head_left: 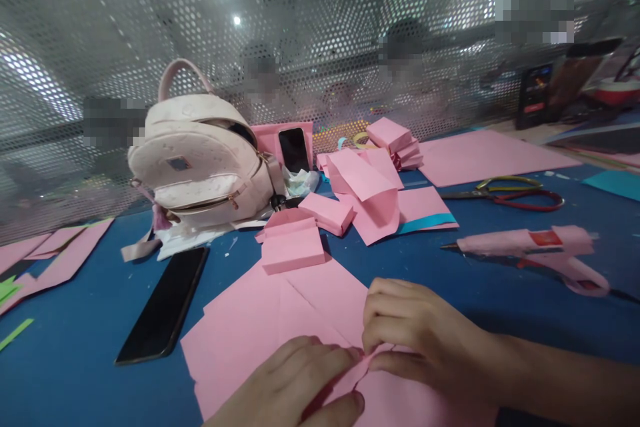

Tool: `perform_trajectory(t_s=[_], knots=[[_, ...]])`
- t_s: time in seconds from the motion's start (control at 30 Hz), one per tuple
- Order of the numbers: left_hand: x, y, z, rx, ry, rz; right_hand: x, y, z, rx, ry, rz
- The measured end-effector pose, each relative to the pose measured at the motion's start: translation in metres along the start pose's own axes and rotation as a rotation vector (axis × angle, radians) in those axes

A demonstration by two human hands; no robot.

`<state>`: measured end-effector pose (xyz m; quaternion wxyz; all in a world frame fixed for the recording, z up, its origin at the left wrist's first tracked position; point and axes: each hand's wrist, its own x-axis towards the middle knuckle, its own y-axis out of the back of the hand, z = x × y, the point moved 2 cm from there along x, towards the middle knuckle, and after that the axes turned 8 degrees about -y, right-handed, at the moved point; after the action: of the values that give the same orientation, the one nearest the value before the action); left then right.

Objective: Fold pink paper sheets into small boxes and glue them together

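Observation:
Pink paper sheets (240, 320) lie on the blue table in front of me, with fold or cut lines running across them. My left hand (305, 380) presses low on the paper, its thumb and fingers closed on a raised pink edge. Right beside it, my right hand (410, 327) pinches the same edge between thumb and curled fingers. The two hands nearly touch where the paper is gathered. Just beyond them, a small folded pink paper box (293, 247) rests on the sheet's far end. Part of the paper is hidden under my hands.
A glue gun (530, 250) and scissors (520, 193) lie to the right. A black phone (165, 303) is at left, with a white backpack (200, 153) behind it. More pink paper pieces (370, 187) and another phone (294, 150) stand near the perforated metal screen (320, 27).

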<state>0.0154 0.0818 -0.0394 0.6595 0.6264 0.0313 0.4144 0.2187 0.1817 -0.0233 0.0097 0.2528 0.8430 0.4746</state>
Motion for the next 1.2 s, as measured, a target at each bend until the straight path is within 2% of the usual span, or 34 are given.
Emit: perform_trajectory(t_s=[0.13, 0.3, 0.47, 0.8, 1.2], knots=[[-0.001, -0.001, 0.000, -0.027, 0.024, -0.021, 0.000, 0.001, 0.000, 0.010, -0.011, -0.005], [0.007, 0.007, 0.002, 0.084, -0.067, 0.025, 0.000, 0.003, -0.003, 0.036, -0.042, 0.000], [0.015, 0.020, 0.005, 0.192, -0.208, -0.018, 0.001, 0.004, -0.005, 0.043, -0.039, -0.009], [0.010, 0.017, 0.001, 0.231, -0.234, 0.077, 0.002, 0.000, -0.002, 0.024, 0.006, 0.034], [0.010, 0.014, -0.001, 0.202, -0.278, -0.023, 0.000, 0.001, 0.000, -0.033, -0.066, 0.116]])
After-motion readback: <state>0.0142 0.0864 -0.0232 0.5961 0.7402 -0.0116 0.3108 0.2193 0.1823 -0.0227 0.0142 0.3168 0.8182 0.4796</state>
